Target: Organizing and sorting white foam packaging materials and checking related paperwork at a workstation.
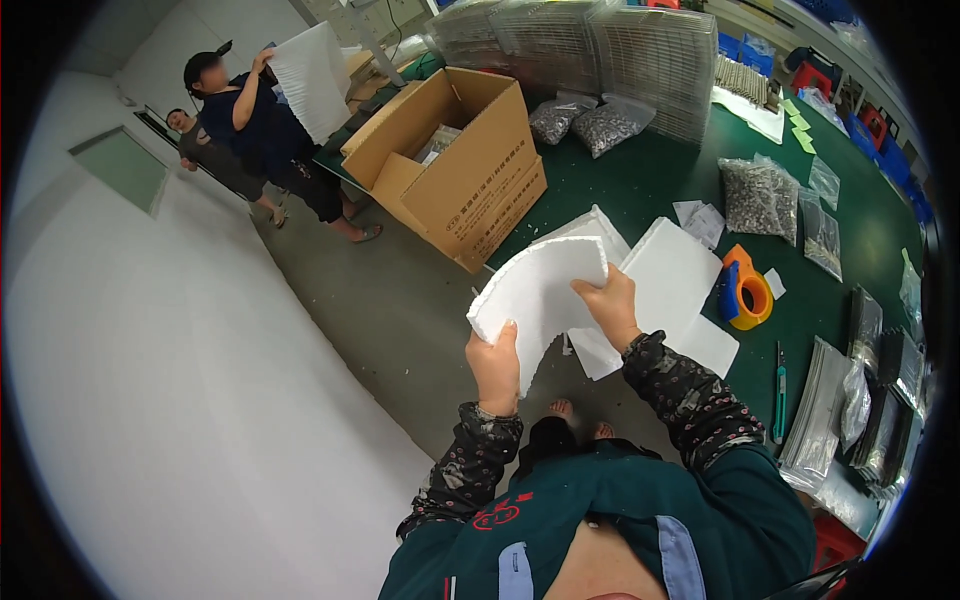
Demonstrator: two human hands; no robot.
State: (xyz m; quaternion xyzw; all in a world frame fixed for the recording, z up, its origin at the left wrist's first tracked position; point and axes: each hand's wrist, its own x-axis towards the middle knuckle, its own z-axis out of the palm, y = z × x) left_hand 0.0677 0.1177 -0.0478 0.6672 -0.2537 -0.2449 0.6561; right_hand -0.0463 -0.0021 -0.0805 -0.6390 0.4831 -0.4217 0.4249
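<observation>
A white foam sheet (548, 290) is bent into a curve between my two hands, in front of the table's edge. My left hand (494, 368) grips its lower left side, thumb on the near face. Its right side is in the grasp of my right hand (610, 305), the thumb pressed on the sheet. More white foam pieces (672, 272) lie on the green table just beyond and beside my right hand. An open cardboard box (465, 190) stands past the sheet, tilted in view, with some packed items (438, 145) partly visible inside.
On the green table (660, 180) are an orange-and-blue tape dispenser (746, 290), a teal utility knife (780, 390), bags of small parts (760, 197) and stacked clear trays (650, 70). A white wall (190, 370) runs along the left. Two people (255, 125) stand far left, one holding a white sheet.
</observation>
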